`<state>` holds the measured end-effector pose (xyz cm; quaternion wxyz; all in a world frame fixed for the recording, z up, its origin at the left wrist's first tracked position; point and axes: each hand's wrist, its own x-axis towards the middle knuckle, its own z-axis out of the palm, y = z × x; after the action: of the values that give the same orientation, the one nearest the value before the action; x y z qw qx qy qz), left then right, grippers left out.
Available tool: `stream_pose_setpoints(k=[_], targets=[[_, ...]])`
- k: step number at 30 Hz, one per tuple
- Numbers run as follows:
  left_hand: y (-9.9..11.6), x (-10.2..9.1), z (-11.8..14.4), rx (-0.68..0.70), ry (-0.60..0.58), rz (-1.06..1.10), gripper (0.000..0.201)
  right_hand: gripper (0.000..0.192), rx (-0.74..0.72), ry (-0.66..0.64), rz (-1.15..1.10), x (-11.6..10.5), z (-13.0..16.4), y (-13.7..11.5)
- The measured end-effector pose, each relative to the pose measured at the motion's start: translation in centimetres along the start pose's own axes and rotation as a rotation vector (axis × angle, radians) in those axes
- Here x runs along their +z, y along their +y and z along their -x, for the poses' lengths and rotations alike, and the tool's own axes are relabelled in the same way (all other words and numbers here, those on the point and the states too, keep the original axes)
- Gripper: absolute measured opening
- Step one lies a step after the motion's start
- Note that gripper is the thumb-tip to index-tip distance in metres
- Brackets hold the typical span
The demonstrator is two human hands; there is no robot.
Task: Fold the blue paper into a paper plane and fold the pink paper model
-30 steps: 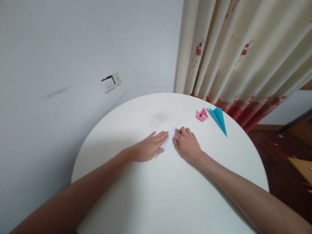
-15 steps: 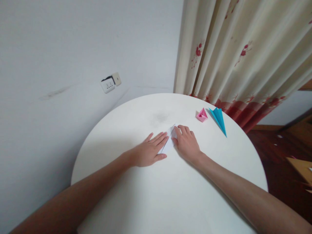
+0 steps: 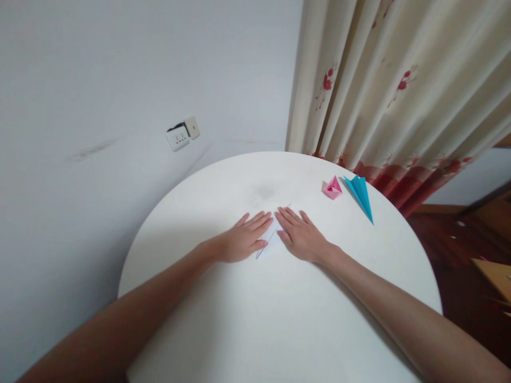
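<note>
A folded sheet of white paper (image 3: 272, 237) lies slanted on the white round table (image 3: 255, 319), with a crease or edge running along it. My left hand (image 3: 242, 238) rests flat over its left side, fingers stretched out. From the right, my right hand (image 3: 299, 232) lies flat on the paper's other side, its fingers extended and slightly apart. Both hands cover much of the sheet, so its full shape is hidden.
Toward the table's back right sit a pink folded-paper piece (image 3: 332, 188) and a blue paper plane (image 3: 361, 196). Behind are a white wall with a socket (image 3: 178, 138) and a floral curtain (image 3: 383, 96).
My right hand has gone from curled fingers at the paper's upper edge to lying flat on it. My left hand has shifted slightly up and left on the paper.
</note>
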<state>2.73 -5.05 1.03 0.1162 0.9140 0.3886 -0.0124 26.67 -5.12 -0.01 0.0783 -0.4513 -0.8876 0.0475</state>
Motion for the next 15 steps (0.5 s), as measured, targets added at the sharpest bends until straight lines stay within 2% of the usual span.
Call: stream_pose_setpoints(k=[4, 8, 12, 15], targets=[[0.1, -0.3, 0.6, -0.039, -0.091, -0.044, 0.069, 0.06, 0.02, 0.0, 0.006, 0.0, -0.1, 0.0], [-0.1, -1.0, 1.2, -0.052, -0.166, -0.017, 0.089, 0.06, 0.034, -0.007, 0.01, -0.1, 0.0, -0.1], [-1.0, -1.5, 1.5, -0.013, -0.183, 0.017, 0.115, 0.06, 0.061, -0.01, 0.019, -0.2, 0.0, -0.2], [-1.2, -1.6, 1.1, -0.036, -0.133, 0.058, 0.115, 0.061, 0.124, 0.003, 0.022, -0.3, 0.0, -0.4]])
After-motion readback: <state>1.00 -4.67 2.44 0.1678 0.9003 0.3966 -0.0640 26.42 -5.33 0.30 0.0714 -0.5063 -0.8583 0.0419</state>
